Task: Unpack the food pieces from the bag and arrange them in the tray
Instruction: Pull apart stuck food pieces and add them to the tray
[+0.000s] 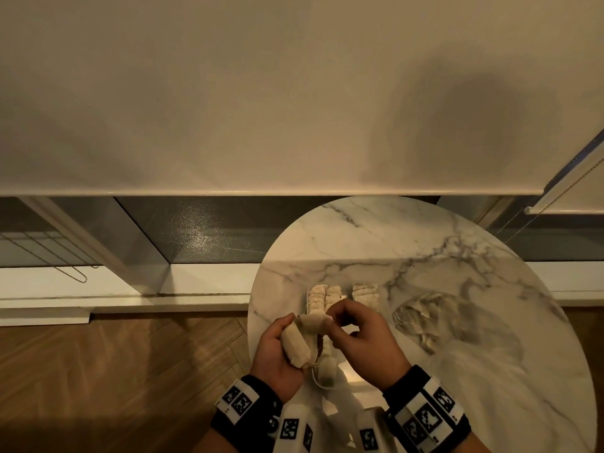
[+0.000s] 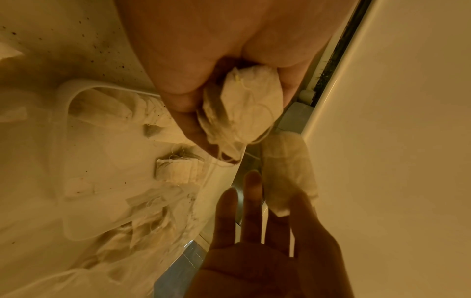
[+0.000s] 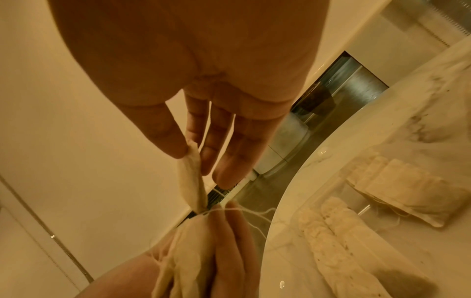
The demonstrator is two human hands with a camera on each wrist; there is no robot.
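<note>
A bundle of tea bags (image 1: 295, 344) is being gripped in the left hand (image 1: 277, 351), just in front of the tray (image 1: 309, 294), with the fingers curled round it. A single tea bag (image 1: 314, 322) at the bundle's top is being pinched between the thumb and forefinger of the right hand (image 1: 362, 341), while the other fingers (image 3: 230, 145) of that hand are being held nearly straight. Threads (image 3: 254, 211) are trailing loosely from the bundle. Inside the clear tray, rows of tea bags (image 1: 325, 297) are being kept side by side along its far end, and one more bag (image 1: 327, 371) is lying at its near end. To the right of the tray, a crumpled clear bag (image 1: 425, 313) is lying on the round marble table (image 1: 457, 256). Left of the tray and beyond the table's edge, a wooden floor (image 1: 130, 371) is being shown.
</note>
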